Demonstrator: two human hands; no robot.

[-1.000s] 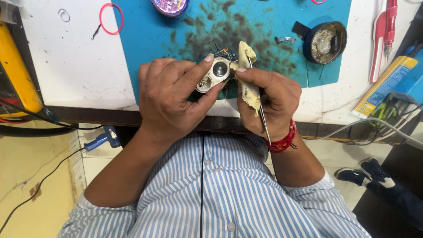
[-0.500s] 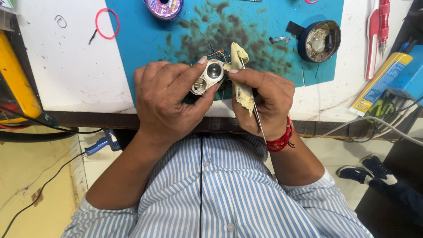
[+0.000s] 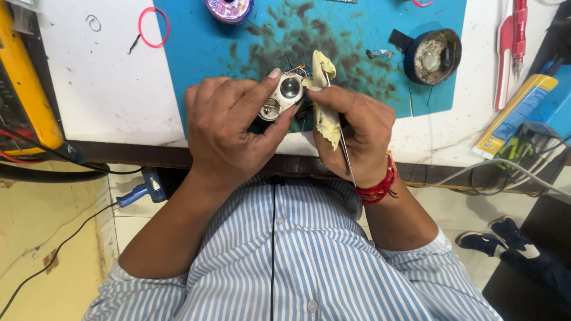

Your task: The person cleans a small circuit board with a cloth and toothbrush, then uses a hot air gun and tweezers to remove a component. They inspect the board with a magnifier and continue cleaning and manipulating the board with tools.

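Observation:
My left hand (image 3: 229, 128) grips a small silver metal part (image 3: 282, 96) with two round lenses, held between thumb and forefinger above the front edge of a stained blue work mat (image 3: 333, 41). My right hand (image 3: 357, 134) holds a wad of yellowish cloth (image 3: 326, 98) and a thin metal probe (image 3: 342, 139) against the part's right side. A red thread band circles the right wrist. Both forearms wear a blue-striped shirt.
A white bench (image 3: 101, 83) carries a pink rubber ring (image 3: 153, 27), a solder spool (image 3: 229, 7), a dark round tin (image 3: 433, 54), red tweezers (image 3: 513, 41), a yellow-blue box (image 3: 523, 113) and a yellow meter (image 3: 24, 83). Cables hang off the bench edge. A shoe (image 3: 505, 235) shows at right.
The view has drifted a little; both hands stay together on the part, with the cloth shifting slightly against it.

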